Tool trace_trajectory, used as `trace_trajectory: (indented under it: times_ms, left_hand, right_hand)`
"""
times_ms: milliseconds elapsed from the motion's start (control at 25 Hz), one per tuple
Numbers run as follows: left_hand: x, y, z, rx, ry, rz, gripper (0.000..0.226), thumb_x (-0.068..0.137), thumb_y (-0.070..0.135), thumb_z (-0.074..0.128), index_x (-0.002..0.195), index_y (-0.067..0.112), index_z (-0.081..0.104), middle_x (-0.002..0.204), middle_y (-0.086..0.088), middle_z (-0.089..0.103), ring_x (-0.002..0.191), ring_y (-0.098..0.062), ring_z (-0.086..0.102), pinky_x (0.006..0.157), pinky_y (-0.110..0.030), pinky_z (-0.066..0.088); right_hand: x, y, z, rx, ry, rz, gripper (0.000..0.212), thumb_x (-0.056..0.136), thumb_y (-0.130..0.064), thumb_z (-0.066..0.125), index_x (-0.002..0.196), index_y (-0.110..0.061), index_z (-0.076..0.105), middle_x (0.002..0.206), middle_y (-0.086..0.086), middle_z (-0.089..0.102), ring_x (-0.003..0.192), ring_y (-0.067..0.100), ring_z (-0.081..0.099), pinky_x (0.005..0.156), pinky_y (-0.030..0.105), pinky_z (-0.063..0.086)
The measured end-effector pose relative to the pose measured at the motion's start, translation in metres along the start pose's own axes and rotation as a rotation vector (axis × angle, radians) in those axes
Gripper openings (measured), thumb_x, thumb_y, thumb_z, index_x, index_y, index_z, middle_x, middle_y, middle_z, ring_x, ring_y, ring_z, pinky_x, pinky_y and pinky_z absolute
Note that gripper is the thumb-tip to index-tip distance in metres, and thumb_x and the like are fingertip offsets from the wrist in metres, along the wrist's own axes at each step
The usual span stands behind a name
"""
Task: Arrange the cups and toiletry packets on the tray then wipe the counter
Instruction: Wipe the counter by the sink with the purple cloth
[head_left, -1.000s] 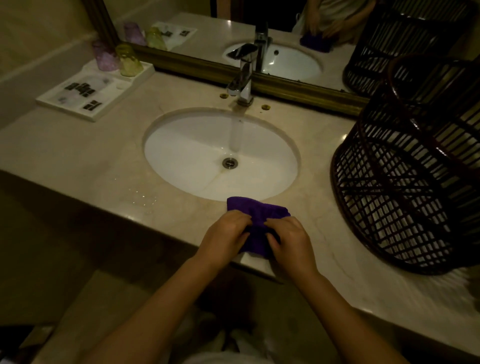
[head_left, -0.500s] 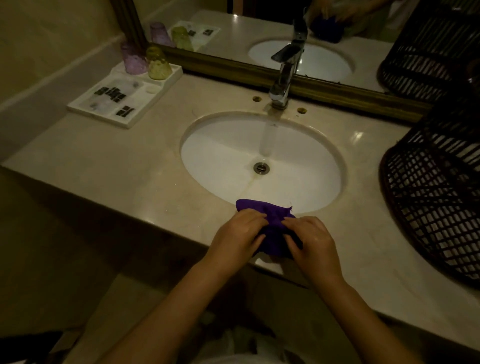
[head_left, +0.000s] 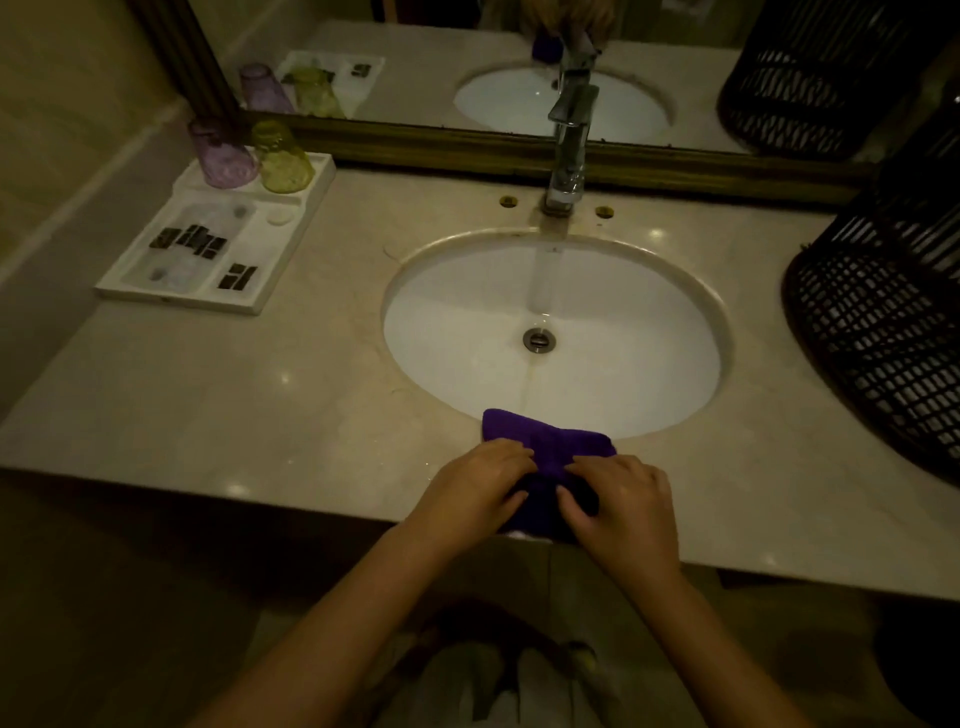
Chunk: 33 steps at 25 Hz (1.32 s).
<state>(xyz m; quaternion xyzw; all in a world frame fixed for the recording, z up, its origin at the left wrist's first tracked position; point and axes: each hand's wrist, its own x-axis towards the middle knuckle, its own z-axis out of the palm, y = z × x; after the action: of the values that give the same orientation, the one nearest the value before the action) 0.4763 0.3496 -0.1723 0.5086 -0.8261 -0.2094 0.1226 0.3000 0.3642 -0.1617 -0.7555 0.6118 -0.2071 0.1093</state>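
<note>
A purple cloth (head_left: 545, 441) lies on the beige counter (head_left: 234, 395) between the sink and the front edge. My left hand (head_left: 475, 486) and my right hand (head_left: 621, 501) both press on it, fingers curled into its near part. At the back left stands a white tray (head_left: 306, 208). A purple cup (head_left: 221, 153) and a yellow-green cup (head_left: 283, 158) sit upside down at its far end. Dark toiletry packets (head_left: 195, 241) lie in its nearer compartments.
A white oval sink (head_left: 623, 364) is in the middle, and water runs from the chrome tap (head_left: 569, 150). A dark wicker basket (head_left: 883, 322) lies tipped on the counter at the right. A gold-framed mirror (head_left: 467, 148) runs along the back.
The view has swung left, so the tray shows more and the basket less. Both hands stay on the cloth and have flattened it slightly on the counter.
</note>
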Motion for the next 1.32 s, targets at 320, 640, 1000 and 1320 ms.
trace_trajectory:
  times_ms: [320, 640, 1000, 1320]
  left_hand:
    - [-0.019, -0.035, -0.024, 0.064, 0.073, -0.074, 0.051, 0.094, 0.039, 0.037, 0.142, 0.027, 0.025, 0.154, 0.005, 0.023, 0.141, -0.005, 0.011, 0.115, -0.031, 0.003]
    - [-0.074, -0.165, -0.073, 0.199, 0.200, -0.422, 0.058, 0.090, 0.044, 0.025, 0.144, 0.033, 0.005, 0.158, -0.004, 0.005, 0.141, -0.014, -0.007, 0.114, -0.049, 0.003]
    - [-0.107, -0.291, -0.094, 0.283, 0.080, -0.587, 0.054, 0.093, 0.050, 0.019, 0.143, 0.040, 0.005, 0.158, -0.002, 0.004, 0.144, -0.022, 0.000, 0.110, -0.059, -0.003]
    - [-0.107, -0.295, -0.089, 0.311, 0.181, -0.543, 0.051, 0.094, 0.042, 0.025, 0.143, 0.038, 0.015, 0.156, -0.004, 0.018, 0.143, -0.023, 0.010, 0.109, -0.060, 0.006]
  right_hand:
    - [0.018, -0.008, 0.023, -0.171, -0.236, -0.175, 0.064, 0.086, -0.061, 0.024, 0.144, -0.034, 0.017, 0.155, 0.000, 0.008, 0.144, 0.023, 0.001, 0.114, 0.053, 0.001]
    - [0.019, -0.012, 0.063, -0.294, -0.373, -0.098, 0.074, 0.077, -0.076, 0.016, 0.140, -0.047, -0.009, 0.154, -0.006, -0.010, 0.142, 0.024, -0.011, 0.107, 0.061, -0.010]
    - [0.023, -0.071, 0.096, -0.359, -0.290, 0.191, 0.076, 0.073, -0.077, 0.011, 0.137, -0.047, -0.015, 0.158, 0.001, -0.002, 0.143, 0.029, -0.008, 0.107, 0.068, 0.000]
    - [0.037, -0.158, 0.147, -0.347, -0.239, 0.394, 0.081, 0.074, -0.079, 0.011, 0.143, -0.041, -0.007, 0.158, 0.007, -0.006, 0.142, 0.034, -0.013, 0.103, 0.072, -0.004]
